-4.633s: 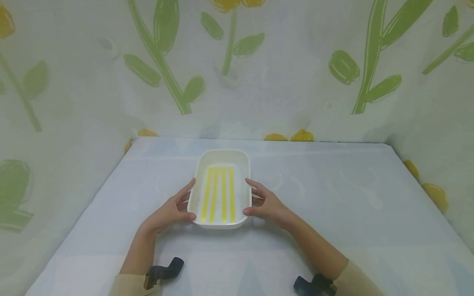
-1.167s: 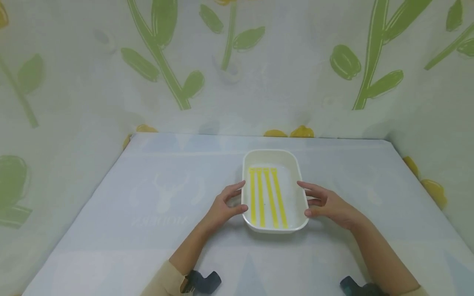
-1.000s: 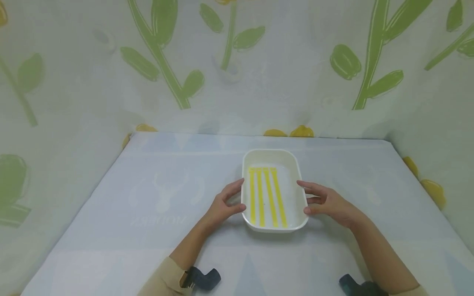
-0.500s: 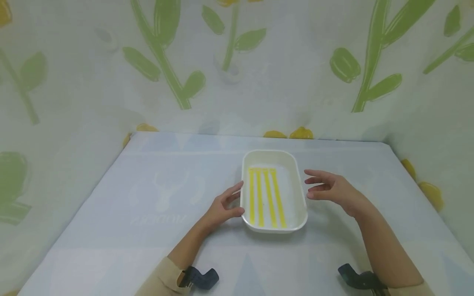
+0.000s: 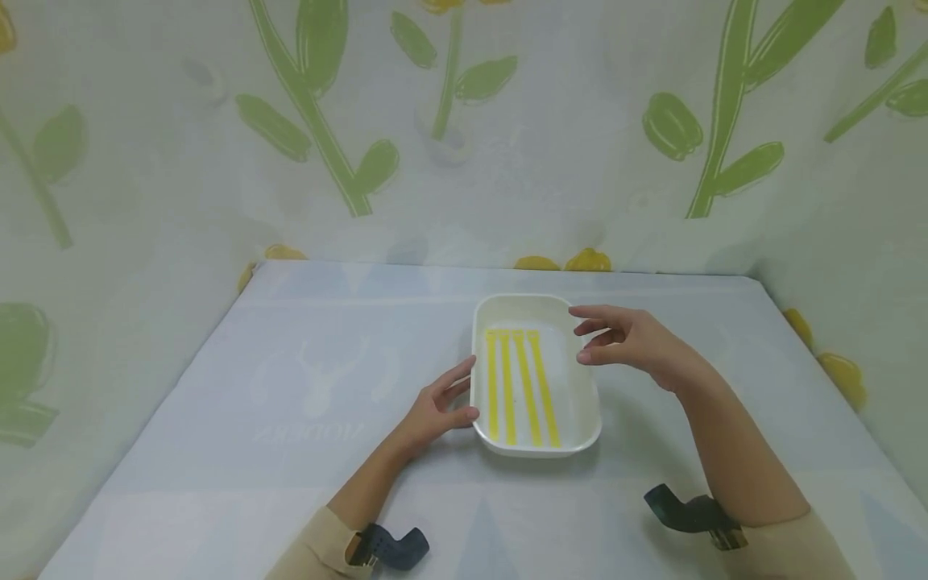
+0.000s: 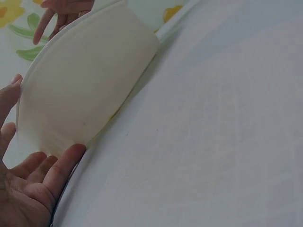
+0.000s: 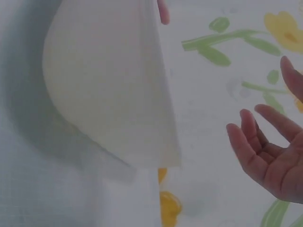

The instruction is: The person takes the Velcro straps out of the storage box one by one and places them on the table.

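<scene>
A white rectangular tray (image 5: 580,403) with rounded corners rests on the table, several long yellow strips (image 5: 507,387) running along its floor. I cannot tell whether they are loose or part of it. My left hand (image 5: 433,409) touches the tray's left side, thumb and fingers spread along its rim and outer wall; the left wrist view shows fingertips low on the wall. Over the right rim hovers my right hand (image 5: 631,342), fingers loosely bent and holding nothing. In the right wrist view that hand (image 7: 274,156) is apart from the tray (image 7: 104,80).
The pale table (image 5: 304,451) carries faint printed shapes. Behind it and at both sides stand white walls (image 5: 551,177) with green stems, leaves and yellow flowers. A dark wrist device (image 5: 399,548) sits on each forearm.
Both hands moved the tray rightward earlier. Since then my right hand has let go of the right side, risen, and shifted inward over the far right rim. My left hand stays at the tray.
</scene>
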Demonstrator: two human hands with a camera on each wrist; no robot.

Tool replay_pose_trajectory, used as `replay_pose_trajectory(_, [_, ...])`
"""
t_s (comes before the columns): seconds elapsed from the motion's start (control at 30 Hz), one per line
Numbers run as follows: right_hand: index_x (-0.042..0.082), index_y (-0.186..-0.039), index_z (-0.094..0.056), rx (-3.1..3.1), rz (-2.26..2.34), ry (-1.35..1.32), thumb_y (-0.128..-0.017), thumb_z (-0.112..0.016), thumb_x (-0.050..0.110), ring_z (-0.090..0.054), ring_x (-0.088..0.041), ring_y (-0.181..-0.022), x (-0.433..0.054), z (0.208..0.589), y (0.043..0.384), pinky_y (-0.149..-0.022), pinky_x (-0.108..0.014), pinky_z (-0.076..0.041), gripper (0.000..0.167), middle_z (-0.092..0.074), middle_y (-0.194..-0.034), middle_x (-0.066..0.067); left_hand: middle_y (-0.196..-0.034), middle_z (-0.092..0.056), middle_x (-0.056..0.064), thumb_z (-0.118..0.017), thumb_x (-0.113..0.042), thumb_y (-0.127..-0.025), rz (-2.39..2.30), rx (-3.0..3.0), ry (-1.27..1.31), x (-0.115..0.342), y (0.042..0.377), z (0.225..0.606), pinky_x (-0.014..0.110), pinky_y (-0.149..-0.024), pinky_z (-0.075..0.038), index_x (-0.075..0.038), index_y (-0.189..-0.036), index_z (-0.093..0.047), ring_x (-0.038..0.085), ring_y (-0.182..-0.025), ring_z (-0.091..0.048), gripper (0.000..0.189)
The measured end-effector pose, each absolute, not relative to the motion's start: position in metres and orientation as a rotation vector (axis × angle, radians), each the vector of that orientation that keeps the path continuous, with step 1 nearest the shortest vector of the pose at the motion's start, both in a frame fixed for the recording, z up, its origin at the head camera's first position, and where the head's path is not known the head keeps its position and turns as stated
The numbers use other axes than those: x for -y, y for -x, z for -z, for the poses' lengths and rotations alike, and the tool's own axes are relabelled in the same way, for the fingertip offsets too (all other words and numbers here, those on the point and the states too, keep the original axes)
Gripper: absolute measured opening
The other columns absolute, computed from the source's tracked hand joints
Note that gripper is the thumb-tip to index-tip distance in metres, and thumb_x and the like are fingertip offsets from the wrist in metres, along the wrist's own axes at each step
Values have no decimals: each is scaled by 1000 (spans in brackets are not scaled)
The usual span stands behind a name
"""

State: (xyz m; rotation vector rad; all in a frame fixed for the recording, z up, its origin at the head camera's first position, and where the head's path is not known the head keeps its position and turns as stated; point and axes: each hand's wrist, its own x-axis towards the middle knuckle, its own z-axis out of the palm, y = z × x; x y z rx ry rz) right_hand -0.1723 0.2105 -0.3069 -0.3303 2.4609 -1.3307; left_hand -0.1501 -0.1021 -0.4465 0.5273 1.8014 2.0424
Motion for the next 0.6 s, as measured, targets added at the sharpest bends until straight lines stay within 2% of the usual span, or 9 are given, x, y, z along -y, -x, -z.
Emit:
replay_pose_trajectory(0.37, [15, -143, -42, -2439, 1325, 399, -81, -75, 25, -57, -25, -104, -200, 287, 191, -91, -37, -50, 71, -56, -125, -14, -157, -23, 4, -78, -28, -78, -2039, -1835, -544, 101, 150, 446, 29, -93, -49, -11, -149, -28, 28, -142, -24, 89])
replay_pose_trajectory(0.6, [13, -143, -41, -2376, 1334, 436, -81, -74, 22, -57, -28, -109, -193, 284, 207, -88, -38, -53, 71, -54, -126, -16, -157, -22, 6, -73, -21, -84, -1988, -1880, -590, 101, 148, 445, 28, -92, -50, -13, -150, -28, 31, -141, -25, 81])
